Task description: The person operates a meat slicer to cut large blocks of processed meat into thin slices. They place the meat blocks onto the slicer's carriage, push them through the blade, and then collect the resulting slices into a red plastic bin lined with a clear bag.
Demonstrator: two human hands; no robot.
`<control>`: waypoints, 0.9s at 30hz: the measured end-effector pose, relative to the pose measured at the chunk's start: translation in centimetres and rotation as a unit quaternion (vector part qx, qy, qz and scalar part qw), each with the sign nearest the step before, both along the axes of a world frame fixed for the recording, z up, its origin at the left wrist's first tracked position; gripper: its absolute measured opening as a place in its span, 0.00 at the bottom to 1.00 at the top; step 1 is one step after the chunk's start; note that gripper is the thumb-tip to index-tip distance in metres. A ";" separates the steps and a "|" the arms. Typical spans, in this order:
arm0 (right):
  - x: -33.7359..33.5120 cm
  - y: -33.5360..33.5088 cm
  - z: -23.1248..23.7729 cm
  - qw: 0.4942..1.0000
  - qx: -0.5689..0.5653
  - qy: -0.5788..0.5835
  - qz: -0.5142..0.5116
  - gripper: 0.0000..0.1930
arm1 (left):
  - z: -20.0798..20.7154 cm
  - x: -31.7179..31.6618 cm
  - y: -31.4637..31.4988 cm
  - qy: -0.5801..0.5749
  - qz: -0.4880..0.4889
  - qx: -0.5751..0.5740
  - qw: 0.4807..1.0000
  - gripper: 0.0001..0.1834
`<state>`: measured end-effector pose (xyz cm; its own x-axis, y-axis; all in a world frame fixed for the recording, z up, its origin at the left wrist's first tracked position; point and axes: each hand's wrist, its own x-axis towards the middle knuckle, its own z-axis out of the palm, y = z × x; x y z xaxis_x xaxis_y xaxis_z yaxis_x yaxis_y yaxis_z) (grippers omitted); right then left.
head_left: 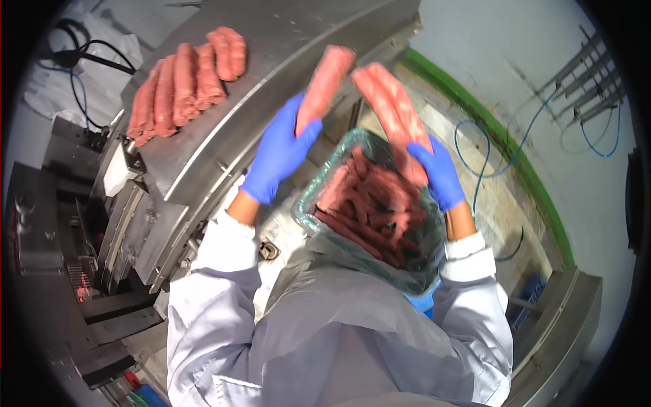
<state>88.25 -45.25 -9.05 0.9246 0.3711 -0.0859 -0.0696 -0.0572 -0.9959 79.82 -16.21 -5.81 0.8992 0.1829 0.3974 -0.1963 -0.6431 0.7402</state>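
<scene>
My left hand (279, 150), in a blue glove, is wrapped round one thick pink-red ground meat roll (327, 85) that points away from me. In my right hand (439, 171), gloved the same way, is a pair of pale-streaked meat rolls (392, 105) lying side by side. Both hands are raised, the right one over the right side of a crate lined with greenish clear plastic (313, 190). Inside the crate lies a heap of darker red meat rolls (369, 203). Several more meat rolls (180, 88) rest in a row on the steel table to the left.
The steel table (285, 34) has a raised rim along its near side. Steel machinery (47, 224) stands at the left. Blue hoses (485, 149) hang by the right wall, above a green floor edge (468, 98). A steel frame (556, 325) is at the lower right.
</scene>
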 end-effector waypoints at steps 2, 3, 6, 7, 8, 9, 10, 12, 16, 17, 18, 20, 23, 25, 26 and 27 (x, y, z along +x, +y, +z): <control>3.6 6.5 3.9 0.999 0.017 -0.042 0.027 0.24 | 3.2 3.9 3.3 0.004 0.050 0.026 0.998 0.25; 5.6 9.7 4.9 0.997 0.044 -0.057 0.042 0.25 | 5.2 5.6 4.8 0.006 0.075 0.040 0.996 0.24; 10.7 19.2 7.0 0.993 -0.015 -0.111 0.049 0.28 | 6.8 10.0 8.3 0.082 0.207 0.193 0.956 0.26; 12.1 21.9 7.5 0.988 -0.065 -0.131 0.056 0.29 | 6.9 10.5 8.7 0.085 0.232 0.259 0.934 0.27; 12.9 24.1 7.9 0.950 -0.211 -0.223 0.061 0.30 | 7.0 11.0 9.2 0.089 0.259 0.323 0.906 0.27; 13.3 25.7 7.9 0.882 -0.351 -0.306 0.064 0.31 | 6.6 11.0 9.3 0.082 0.261 0.384 0.882 0.27; 13.6 27.1 7.8 0.788 -0.480 -0.381 0.063 0.32 | 6.4 11.0 9.6 0.080 0.261 0.422 0.865 0.26; 13.6 29.4 6.0 0.783 -0.441 -0.437 -0.038 0.32 | 6.3 11.2 10.7 0.085 0.267 0.471 0.836 0.24; 15.2 25.4 3.6 0.778 -0.349 -0.508 -0.125 0.30 | 7.0 10.2 6.2 -0.197 0.169 0.345 0.902 0.14; 14.9 23.1 3.4 0.810 -0.288 -0.500 -0.106 0.29 | 6.5 8.9 4.1 -0.229 0.093 0.271 0.930 0.13; 13.8 20.5 3.5 0.838 -0.216 -0.494 -0.083 0.28 | 5.9 7.0 2.2 -0.258 0.029 0.199 0.945 0.13; 11.2 14.7 1.4 0.868 -0.157 -0.467 -0.062 0.23 | 0.3 5.2 -1.5 -0.250 -0.051 0.069 0.965 0.11; 6.2 4.2 -7.1 0.941 -0.186 -0.268 -0.085 0.20 | -13.0 4.5 -5.6 0.044 -0.149 0.052 0.987 0.16; 1.3 -1.1 -14.8 0.932 -0.336 -0.120 -0.064 0.19 | -20.9 5.4 -6.8 0.166 -0.203 0.053 0.964 0.20; -1.9 -2.8 -18.8 0.932 -0.346 -0.086 -0.056 0.19 | -23.5 5.6 -7.1 0.250 -0.229 0.070 0.938 0.21; -5.2 -4.4 -23.6 0.911 -0.388 -0.124 -0.061 0.20 | -26.7 5.7 -7.5 0.175 -0.219 0.186 0.941 0.20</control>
